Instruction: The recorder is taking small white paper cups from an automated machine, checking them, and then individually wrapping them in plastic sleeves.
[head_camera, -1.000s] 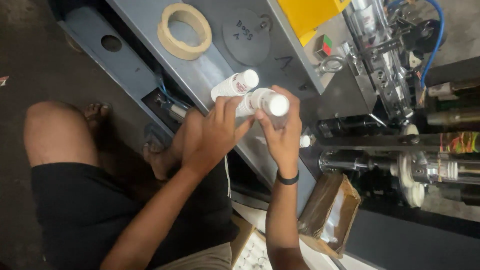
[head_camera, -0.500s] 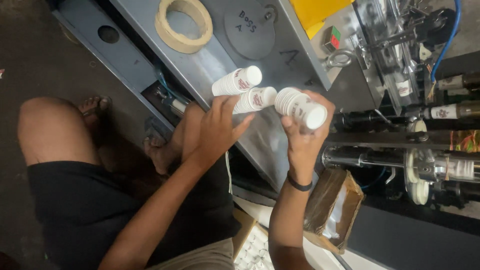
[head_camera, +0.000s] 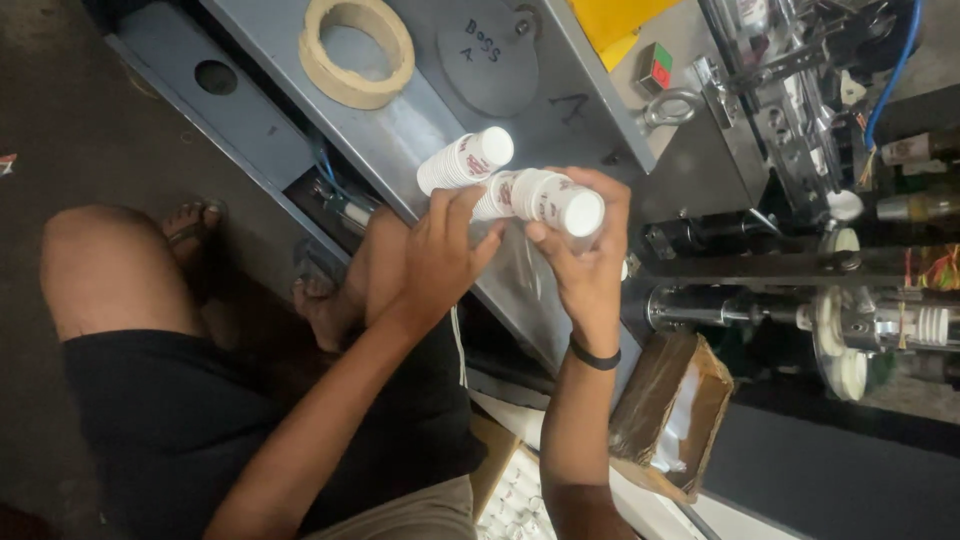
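a big grey metal machine (head_camera: 560, 110) fills the top of the view, with a flat slanted top and lots of shiny rods and rollers on the right side. a person sits low beside it in black shorts (head_camera: 190, 430), with one bare knee up on the left and bare feet near the machine's base

a brown cardboard box (head_camera: 670, 415) sits open near the bottom, just under the right arm. a wide ring of tan tape (head_camera: 357, 50) lies flat on the machine top, well apart from the hands. a round grey metal plate (head_camera: 490, 55) lies next to the tape. a small box with a red and green button (head_camera: 655, 68) sticks up from the machine a bit to the right, and a blue hose (head_camera: 890, 75) curls in the top right corner

the left hand (head_camera: 435, 255) is up in front of the machine, with its fingers curled around a stack of white paper cups (head_camera: 465, 160) that lies on its side, pointing up and to the right. the right hand (head_camera: 585, 255) is just beside it, with its fingers and thumb clamped around a second stack of white cups (head_camera: 545, 198), also on its side. the two stacks are touching where the hands meet. both stacks are held in the air above the edge of the machine top

a thin black band (head_camera: 595, 357) goes around the right wrist
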